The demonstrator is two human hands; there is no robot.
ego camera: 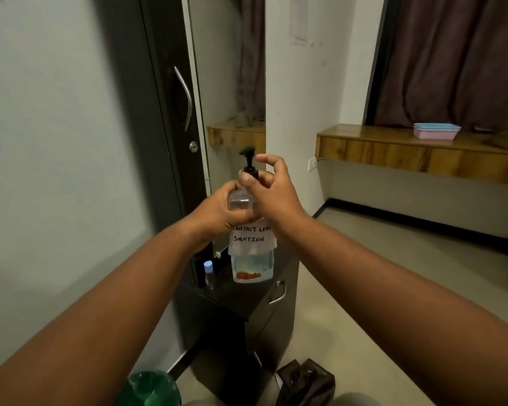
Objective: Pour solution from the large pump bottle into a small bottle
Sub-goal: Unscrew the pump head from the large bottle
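Note:
The large clear pump bottle (252,266) stands on a small dark cabinet (241,300). It carries a paper label reading "contact lens solution" and a black pump head on top. My left hand (217,213) grips the bottle's upper body from the left. My right hand (272,190) has thumb and fingers pinched around the black pump collar at the neck. A small clear bottle (209,274) with a pale blue cap stands upright on the cabinet, to the left of the large bottle and apart from it.
A dark wardrobe door (159,112) with a curved metal handle rises behind the cabinet. A wooden ledge (408,153) at right holds stacked pink and blue trays (436,131). A green bin (150,389) and a dark bag (305,382) lie on the floor below.

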